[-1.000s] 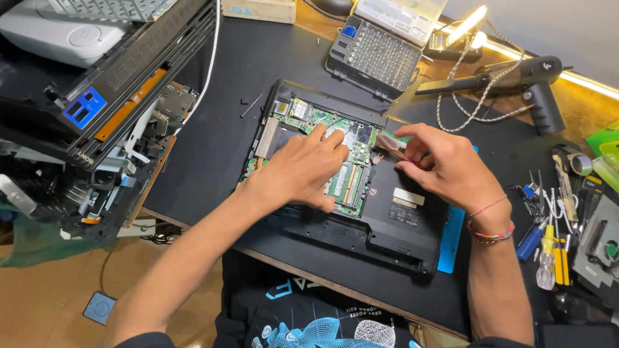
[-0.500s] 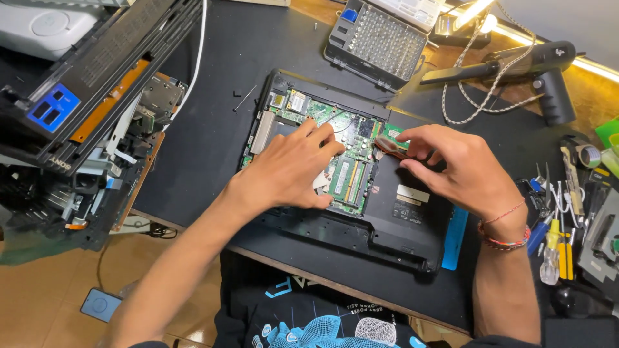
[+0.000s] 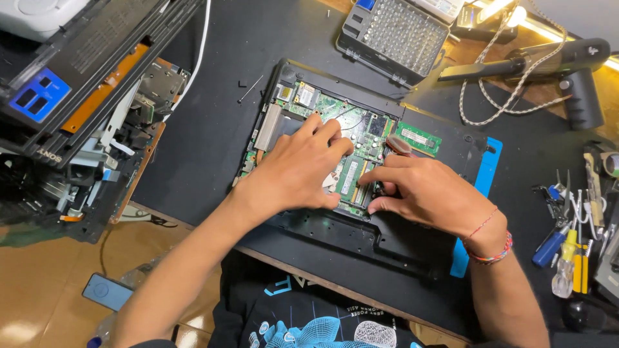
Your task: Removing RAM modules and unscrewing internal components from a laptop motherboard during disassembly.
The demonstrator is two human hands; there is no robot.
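An opened black laptop base [image 3: 361,241] lies on a black mat with its green circuit board [image 3: 361,129] exposed. My left hand [image 3: 300,171] rests flat on the middle of the board, fingers spread, holding nothing. My right hand [image 3: 429,193] is beside it, with index fingertip and thumb touching the seated memory modules [image 3: 353,180]. A loose green memory module [image 3: 419,138] lies on the laptop just above my right hand, apart from the fingers.
A grey case of screwdriver bits [image 3: 393,32] stands behind the laptop. A black handheld tool with a braided cord [image 3: 567,58] lies at the back right. Screwdrivers [image 3: 567,251] crowd the right edge. A dismantled black device [image 3: 84,84] fills the left. A phone [image 3: 106,291] lies on the floor.
My right hand held the green memory module before; the module now lies on the laptop and the hand has come down to the memory slots. The left hand stays on the board.
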